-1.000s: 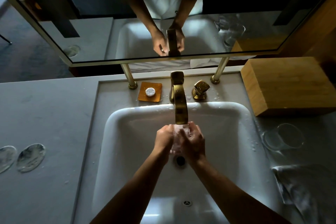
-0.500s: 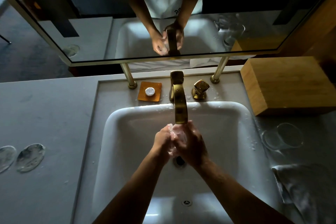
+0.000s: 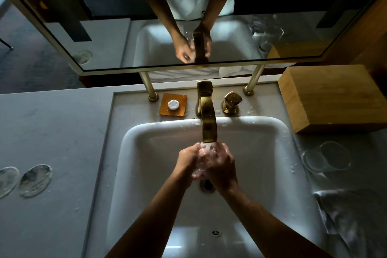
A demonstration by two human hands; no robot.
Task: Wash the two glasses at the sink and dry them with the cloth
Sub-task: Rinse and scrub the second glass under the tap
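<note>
Over the drain of the sink, both hands, left hand and right hand, curl their grip round a glass under the tap, its tilt hard to make out, while the second glass stands upright on the bench beyond the cloth.

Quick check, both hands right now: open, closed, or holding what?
Left hand: grips the glass under the running tap.
Right hand: grips the same glass.
</note>
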